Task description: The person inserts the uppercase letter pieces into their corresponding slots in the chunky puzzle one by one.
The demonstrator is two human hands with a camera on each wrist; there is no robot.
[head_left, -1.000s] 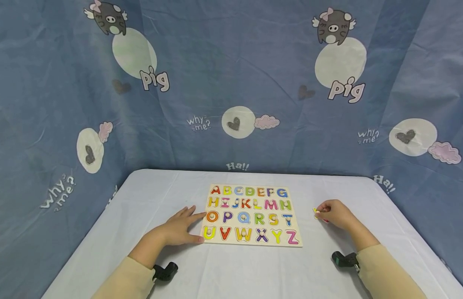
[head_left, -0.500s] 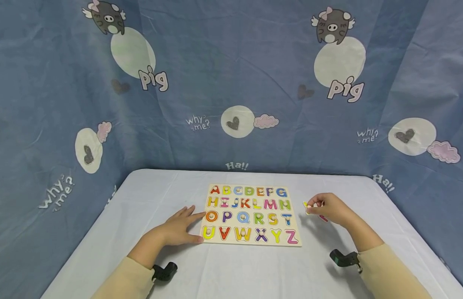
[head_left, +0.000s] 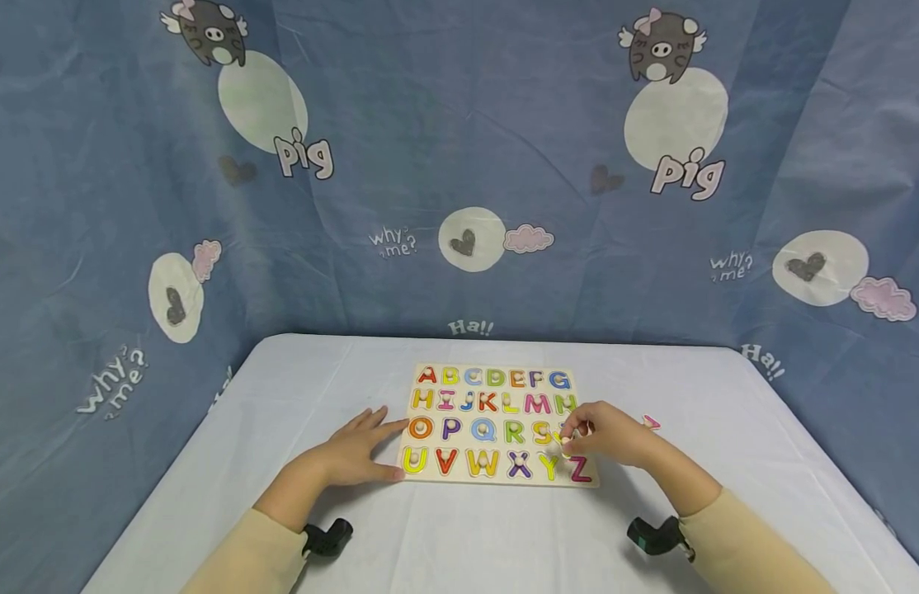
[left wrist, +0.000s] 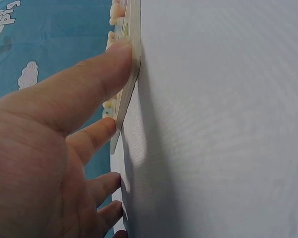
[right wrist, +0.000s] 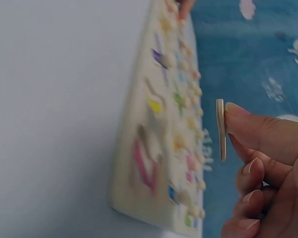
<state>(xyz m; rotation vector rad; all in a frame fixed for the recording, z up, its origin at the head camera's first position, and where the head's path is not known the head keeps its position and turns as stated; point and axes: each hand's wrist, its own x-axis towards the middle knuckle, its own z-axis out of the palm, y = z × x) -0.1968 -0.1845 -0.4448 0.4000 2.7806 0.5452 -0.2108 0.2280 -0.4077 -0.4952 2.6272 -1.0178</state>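
A wooden alphabet puzzle board [head_left: 459, 450] lies on the table, with knobbed letters in rows. My left hand [head_left: 359, 454] rests at its left side, fingers spread; in the left wrist view the thumb [left wrist: 107, 67] lies against the board's edge. My right hand [head_left: 608, 433] pinches a yellow letter Y piece [head_left: 567, 445] between thumb and index finger, over the board's right side. The right wrist view shows that piece [right wrist: 221, 131] edge-on, apart from the board. Beneath it, the yellow Y place [head_left: 549, 468] and pink Z place [head_left: 581, 470] show no knobs. My right hand hides the T.
A pink letter piece [head_left: 651, 422], shaped like a Z, lies on the white tablecloth [head_left: 504, 536] right of the board, just beyond my right wrist. A blue patterned curtain [head_left: 400, 165] surrounds the table at the back and sides.
My right hand has lifted the yellow letter Y piece from the table and carried it left over the board. The pink piece now shows uncovered. My left hand stays in place.
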